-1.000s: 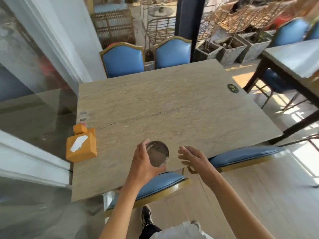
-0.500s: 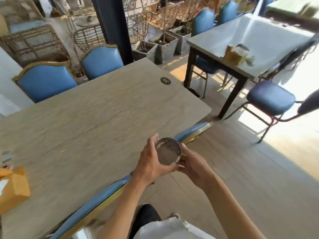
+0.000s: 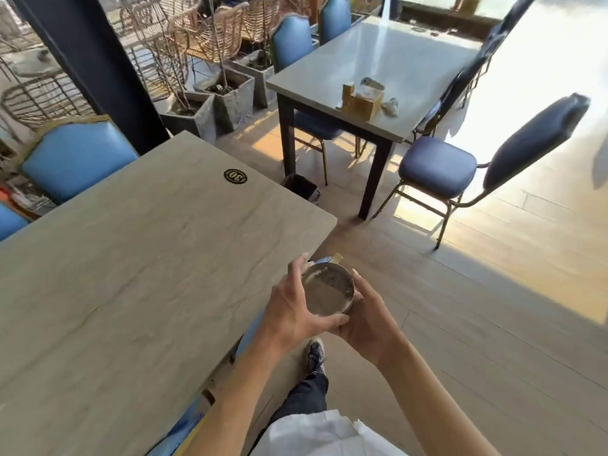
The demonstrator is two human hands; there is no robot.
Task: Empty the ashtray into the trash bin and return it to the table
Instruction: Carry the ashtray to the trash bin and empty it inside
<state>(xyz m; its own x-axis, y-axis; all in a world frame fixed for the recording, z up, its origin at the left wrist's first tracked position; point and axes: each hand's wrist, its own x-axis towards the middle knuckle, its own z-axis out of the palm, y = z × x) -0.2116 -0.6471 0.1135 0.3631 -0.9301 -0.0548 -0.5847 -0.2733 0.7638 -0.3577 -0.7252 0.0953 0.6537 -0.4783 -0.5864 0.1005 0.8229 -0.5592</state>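
Observation:
A round metal ashtray (image 3: 327, 289) with grey ash inside is held off the right edge of the stone-topped table (image 3: 138, 278), above the floor. My left hand (image 3: 296, 307) wraps its left side and near rim. My right hand (image 3: 368, 320) cups its right side and underside. A small dark trash bin (image 3: 301, 187) stands on the floor just past the table's far right corner, beside the leg of the neighbouring table.
A second grey table (image 3: 378, 60) with a tissue box (image 3: 360, 102) stands ahead to the right. A dark blue chair (image 3: 460, 166) sits at its near side. Blue chairs (image 3: 75, 159), a dark pillar (image 3: 98, 67) and concrete planters (image 3: 210, 106) line the far side.
The ashtray has been lifted off the table and carried past its right edge. My right hand has joined the left on it, and my view has swung right toward the other table.

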